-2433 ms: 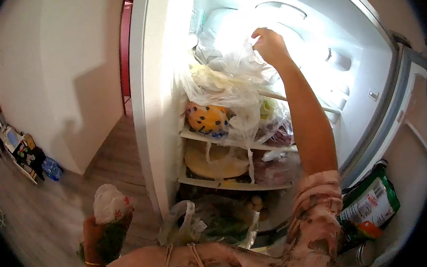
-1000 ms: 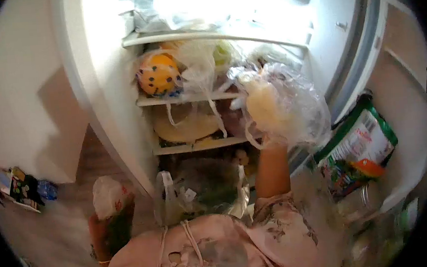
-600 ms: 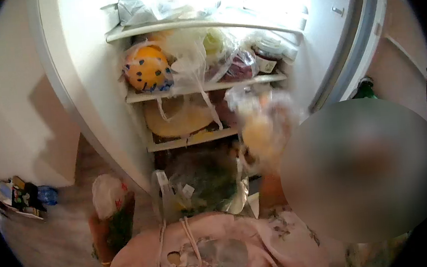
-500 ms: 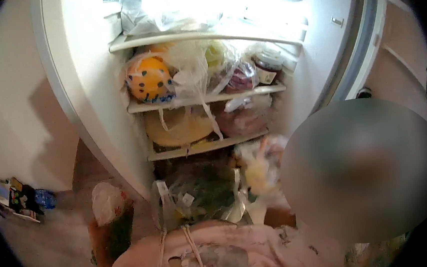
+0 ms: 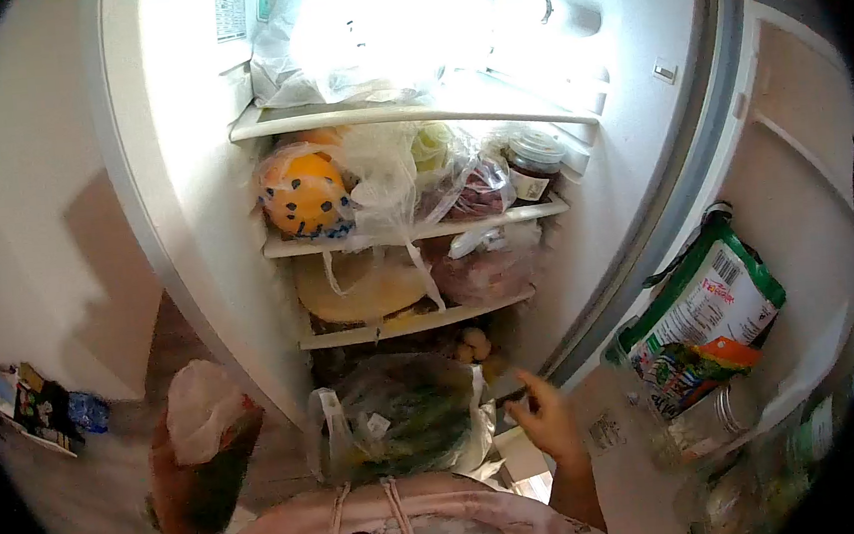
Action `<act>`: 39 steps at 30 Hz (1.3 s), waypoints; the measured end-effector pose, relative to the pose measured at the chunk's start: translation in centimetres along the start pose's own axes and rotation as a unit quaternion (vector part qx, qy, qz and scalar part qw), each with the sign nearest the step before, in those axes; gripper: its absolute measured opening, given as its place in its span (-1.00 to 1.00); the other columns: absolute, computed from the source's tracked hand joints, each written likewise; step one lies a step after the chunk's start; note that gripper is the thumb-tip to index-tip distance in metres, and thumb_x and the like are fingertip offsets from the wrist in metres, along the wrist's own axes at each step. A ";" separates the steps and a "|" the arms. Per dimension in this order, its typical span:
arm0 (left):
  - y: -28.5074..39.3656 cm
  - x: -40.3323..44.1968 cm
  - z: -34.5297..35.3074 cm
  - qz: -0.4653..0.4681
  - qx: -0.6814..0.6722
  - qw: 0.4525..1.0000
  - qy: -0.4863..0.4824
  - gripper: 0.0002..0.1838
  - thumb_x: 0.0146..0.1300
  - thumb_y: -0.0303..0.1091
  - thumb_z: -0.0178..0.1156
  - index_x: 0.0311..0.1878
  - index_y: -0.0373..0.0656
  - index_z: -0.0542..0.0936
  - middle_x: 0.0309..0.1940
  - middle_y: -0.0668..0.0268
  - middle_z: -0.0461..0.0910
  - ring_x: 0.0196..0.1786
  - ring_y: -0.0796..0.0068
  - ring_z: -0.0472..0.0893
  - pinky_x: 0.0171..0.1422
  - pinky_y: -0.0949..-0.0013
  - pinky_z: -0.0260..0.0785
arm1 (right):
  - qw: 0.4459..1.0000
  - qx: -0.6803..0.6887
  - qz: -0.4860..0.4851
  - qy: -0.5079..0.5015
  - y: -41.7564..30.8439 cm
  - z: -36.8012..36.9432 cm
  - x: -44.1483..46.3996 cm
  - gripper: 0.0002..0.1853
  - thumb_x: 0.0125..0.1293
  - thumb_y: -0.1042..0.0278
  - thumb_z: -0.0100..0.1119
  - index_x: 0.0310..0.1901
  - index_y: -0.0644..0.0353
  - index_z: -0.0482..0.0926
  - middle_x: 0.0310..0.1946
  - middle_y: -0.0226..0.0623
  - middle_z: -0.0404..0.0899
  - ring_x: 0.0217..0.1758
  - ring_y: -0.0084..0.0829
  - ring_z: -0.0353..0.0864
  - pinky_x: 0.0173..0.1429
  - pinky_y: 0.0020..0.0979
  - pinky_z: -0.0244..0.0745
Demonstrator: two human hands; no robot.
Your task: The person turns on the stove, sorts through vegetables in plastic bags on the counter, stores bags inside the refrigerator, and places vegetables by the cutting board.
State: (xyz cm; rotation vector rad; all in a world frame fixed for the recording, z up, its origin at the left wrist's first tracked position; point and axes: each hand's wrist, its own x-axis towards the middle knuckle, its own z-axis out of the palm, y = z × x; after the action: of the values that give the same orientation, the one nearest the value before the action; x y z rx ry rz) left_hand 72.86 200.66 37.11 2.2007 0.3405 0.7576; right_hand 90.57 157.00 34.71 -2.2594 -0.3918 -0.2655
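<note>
My left hand (image 5: 166, 456), low on the left outside the fridge, is closed on a plastic bag (image 5: 205, 410) with something dark green below its whitish top; most of the fingers are hidden. My right hand (image 5: 547, 420) is at the fridge's lower right with fingers apart and nothing visible in it. Just left of it, a large clear plastic bag (image 5: 403, 409) with dark green contents sits in the bottom of the fridge. Several round, pale egg-like items (image 5: 473, 345) lie behind that bag.
The fridge shelves hold an orange dotted item (image 5: 307, 201) in plastic, a dark jar (image 5: 535, 168) and bagged food (image 5: 487, 267). The open door (image 5: 795, 228) on the right carries a green-and-white packet (image 5: 715, 289) and jars. Left of the fridge is a wall (image 5: 33, 228).
My view has tilted, and the shelves sit slightly lower. A blurred plastic-wrapped yellowish item at the lower right is out of sight; my right hand shows there, fingers apart. A blurred patch over the door is gone.
</note>
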 end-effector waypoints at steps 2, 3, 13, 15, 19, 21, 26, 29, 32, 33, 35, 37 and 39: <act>6.4 0.0 -1.0 -0.052 -0.068 0.995 0.055 -0.52 0.02 -0.48 0.20 0.10 -0.30 0.50 0.21 0.07 0.38 0.17 0.25 0.45 0.24 0.34 0.26 | 0.983 0.171 -0.021 0.070 -4.2 -1.0 1.2 -0.59 0.08 0.46 0.31 -0.01 0.24 0.48 -0.33 -0.14 0.56 -0.36 -0.40 0.53 -0.27 -0.45 0.43; 7.4 0.0 -1.6 -0.049 -0.070 0.995 0.060 -0.50 0.01 -0.48 0.21 0.11 -0.31 0.49 0.24 0.07 0.35 0.20 0.23 0.43 0.27 0.33 0.23 | 0.961 0.255 -0.032 0.104 -6.2 -1.2 2.0 -0.63 0.07 0.50 0.31 -0.04 0.25 0.50 -0.29 -0.09 0.57 -0.34 -0.34 0.56 -0.25 -0.44 0.45; 8.5 -0.3 -7.5 0.088 0.162 0.982 -0.038 -0.26 -0.03 -0.40 0.28 0.30 -0.26 0.28 0.34 -0.01 0.19 0.41 0.17 0.17 0.41 0.24 0.02 | 0.714 0.244 -0.654 0.056 -28.1 8.4 9.5 -0.78 -0.03 0.41 0.24 -0.28 0.17 0.54 -0.52 -0.33 0.39 -0.37 -0.27 0.39 -0.30 -0.30 0.31; 10.1 -0.5 -7.2 0.081 0.107 0.990 -0.036 -0.33 -0.02 -0.39 0.26 0.25 -0.25 0.35 0.33 0.00 0.22 0.40 0.15 0.18 0.39 0.24 0.05 | 0.661 0.223 -0.713 0.072 -31.0 10.7 9.5 -0.77 -0.08 0.35 0.19 -0.31 0.12 0.56 -0.53 -0.39 0.39 -0.32 -0.30 0.39 -0.26 -0.30 0.29; 12.0 -0.7 -7.8 0.163 0.198 0.963 -0.083 -0.36 -0.01 -0.41 0.23 0.22 -0.25 0.35 0.24 0.05 0.31 0.32 0.13 0.26 0.33 0.26 0.12 | 0.589 0.158 -0.791 0.044 -34.6 13.5 7.8 -0.81 -0.11 0.27 0.12 -0.39 0.06 0.56 -0.51 -0.47 0.41 -0.24 -0.33 0.38 -0.15 -0.30 0.24; 9.5 -1.5 -9.0 0.188 0.290 0.934 -0.091 -0.40 -0.02 -0.45 0.22 0.17 -0.25 0.34 0.14 0.08 0.37 0.25 0.13 0.32 0.28 0.26 0.17 | 0.554 0.135 -0.821 0.023 -35.4 15.4 6.4 -0.84 -0.10 0.26 0.09 -0.43 0.06 0.54 -0.51 -0.48 0.41 -0.20 -0.33 0.37 -0.10 -0.30 0.21; 5.0 -3.4 -9.1 0.083 0.168 0.981 -0.050 -0.50 -0.10 -0.58 0.19 0.00 -0.22 0.35 -0.02 0.15 0.42 0.14 0.24 0.39 0.19 0.30 0.23 | 0.535 0.246 -0.808 -0.035 -35.4 18.7 4.0 -0.82 -0.08 0.26 0.07 -0.38 0.06 0.51 -0.48 -0.46 0.42 -0.13 -0.31 0.35 0.00 -0.28 0.21; 0.9 -4.3 -8.5 0.082 0.055 0.995 0.019 -0.52 -0.18 -0.52 0.21 -0.05 -0.20 0.46 -0.05 0.13 0.48 0.10 0.19 0.44 0.12 0.27 0.28 | 0.593 0.269 -0.755 -0.078 -34.2 20.3 2.6 -0.78 -0.03 0.28 0.07 -0.29 0.08 0.50 -0.39 -0.42 0.45 -0.11 -0.28 0.35 0.05 -0.27 0.20; 0.7 -3.6 -8.4 0.084 0.003 0.996 -0.023 -0.47 -0.19 -0.47 0.22 -0.01 -0.20 0.47 -0.01 0.09 0.49 0.09 0.16 0.46 0.11 0.26 0.28 | 0.605 0.301 -0.730 -0.105 -33.7 20.6 2.2 -0.78 -0.07 0.34 0.11 -0.30 0.07 0.53 -0.37 -0.38 0.50 -0.10 -0.29 0.37 0.08 -0.27 0.22; 1.2 -3.6 -8.4 0.083 0.009 0.996 -0.035 -0.48 -0.17 -0.47 0.21 0.01 -0.20 0.47 0.00 0.08 0.48 0.09 0.17 0.46 0.11 0.27 0.28 | 0.610 0.310 -0.719 -0.120 -33.6 20.5 2.1 -0.78 -0.07 0.36 0.11 -0.30 0.08 0.54 -0.35 -0.37 0.50 -0.09 -0.28 0.37 0.09 -0.26 0.23; 1.9 -4.0 -8.5 0.083 0.041 0.995 -0.037 -0.50 -0.13 -0.47 0.20 0.01 -0.20 0.46 0.02 0.07 0.48 0.09 0.19 0.47 0.10 0.27 0.28 | 0.617 0.328 -0.699 -0.152 -33.3 20.3 2.0 -0.77 -0.08 0.39 0.11 -0.30 0.09 0.55 -0.31 -0.34 0.50 -0.09 -0.26 0.37 0.12 -0.26 0.23; 1.7 -4.2 -8.2 0.087 0.078 0.993 -0.012 -0.53 -0.08 -0.47 0.17 0.01 -0.21 0.47 0.01 0.07 0.49 0.08 0.21 0.47 0.10 0.27 0.28 | 0.644 0.299 -0.688 -0.155 -32.8 20.4 1.6 -0.75 -0.07 0.41 0.10 -0.26 0.10 0.56 -0.24 -0.31 0.52 -0.03 -0.23 0.38 0.15 -0.25 0.23; 2.2 -3.8 -7.1 0.082 0.085 0.993 0.003 -0.57 -0.04 -0.46 0.14 0.00 -0.23 0.47 -0.01 0.06 0.50 0.07 0.20 0.48 0.09 0.27 0.28 | 0.663 0.286 -0.670 -0.170 -32.0 20.3 1.1 -0.71 -0.03 0.39 0.11 -0.19 0.11 0.54 -0.16 -0.26 0.50 0.04 -0.19 0.37 0.18 -0.22 0.23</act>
State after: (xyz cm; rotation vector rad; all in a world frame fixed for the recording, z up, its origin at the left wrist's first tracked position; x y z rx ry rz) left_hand 65.51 201.57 40.92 2.4101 0.2367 0.8502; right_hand 81.28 192.58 43.93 -0.9785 -2.0026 -0.3613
